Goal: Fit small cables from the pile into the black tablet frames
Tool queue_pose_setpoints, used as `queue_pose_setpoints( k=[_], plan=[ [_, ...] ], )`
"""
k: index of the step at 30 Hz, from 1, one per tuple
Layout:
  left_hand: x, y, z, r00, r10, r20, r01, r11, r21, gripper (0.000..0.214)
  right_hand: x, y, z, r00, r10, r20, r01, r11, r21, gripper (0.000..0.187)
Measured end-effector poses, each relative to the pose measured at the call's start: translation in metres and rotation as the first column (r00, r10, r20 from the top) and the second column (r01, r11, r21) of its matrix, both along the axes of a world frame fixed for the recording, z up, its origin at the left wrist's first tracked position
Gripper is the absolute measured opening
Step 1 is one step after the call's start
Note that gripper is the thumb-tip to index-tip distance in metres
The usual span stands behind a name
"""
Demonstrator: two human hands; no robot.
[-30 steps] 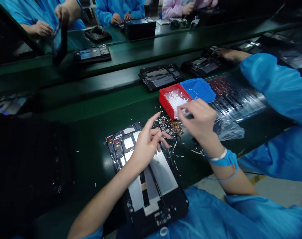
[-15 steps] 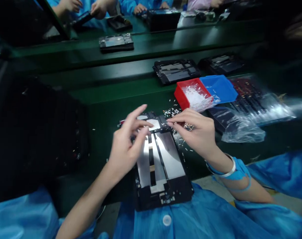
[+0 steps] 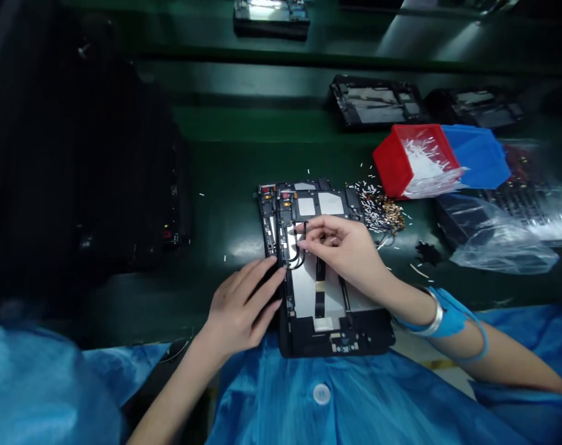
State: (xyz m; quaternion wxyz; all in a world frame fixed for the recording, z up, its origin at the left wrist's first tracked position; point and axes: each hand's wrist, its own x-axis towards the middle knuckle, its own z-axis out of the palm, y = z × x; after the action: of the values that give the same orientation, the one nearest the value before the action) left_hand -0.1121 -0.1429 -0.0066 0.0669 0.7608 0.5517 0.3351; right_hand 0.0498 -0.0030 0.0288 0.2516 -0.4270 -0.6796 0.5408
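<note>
A black tablet mid-frame (image 3: pixel 315 309) with silver panels lies square in front of me on the green conveyor belt (image 3: pixel 225 228). My right hand (image 3: pixel 341 247) is over its upper part, with the fingertips pinching a thin black cable (image 3: pixel 301 254) that loops against the frame. My left hand (image 3: pixel 244 303) rests with its fingers on the frame's left edge and holds nothing. Just beyond the frame lies a heap of tiny white and brass parts (image 3: pixel 379 207), with a few strewn loose around it.
A red bin (image 3: pixel 394 164) holding white bits stands next to a blue bin (image 3: pixel 478 154), in front of a plastic bag (image 3: pixel 501 238) over dark parts. Other tablet frames (image 3: pixel 376 102) lie further along the belt. A dark mass (image 3: pixel 100 173) fills the left side.
The view has swung down and right, and the co-workers are out of sight. The frame now lies straight, my left hand has dropped to its edge, and my right hand has moved onto the cable.
</note>
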Motion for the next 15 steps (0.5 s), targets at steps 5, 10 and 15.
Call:
queue_pose_setpoints(
  k=[5, 10, 15],
  plan=[
    [0.001, 0.000, -0.008, 0.997, -0.003, -0.078, 0.007, 0.999, 0.050, 0.035, 0.000, -0.002, 0.003, 0.992, -0.012, 0.129, -0.001, 0.995, 0.100, 0.012],
    [0.004, 0.001, -0.009, 0.998, 0.020, -0.063, -0.017, 0.999, 0.050, 0.035, 0.002, 0.005, 0.015, 0.960, 0.044, 0.277, -0.121, 0.956, 0.267, 0.007],
    [0.006, 0.004, -0.008, 0.996, 0.022, -0.090, -0.015, 0.997, 0.071, 0.034, 0.000, 0.014, 0.022, 0.892, 0.106, 0.440, -0.252, 0.924, 0.288, 0.009]
  ],
)
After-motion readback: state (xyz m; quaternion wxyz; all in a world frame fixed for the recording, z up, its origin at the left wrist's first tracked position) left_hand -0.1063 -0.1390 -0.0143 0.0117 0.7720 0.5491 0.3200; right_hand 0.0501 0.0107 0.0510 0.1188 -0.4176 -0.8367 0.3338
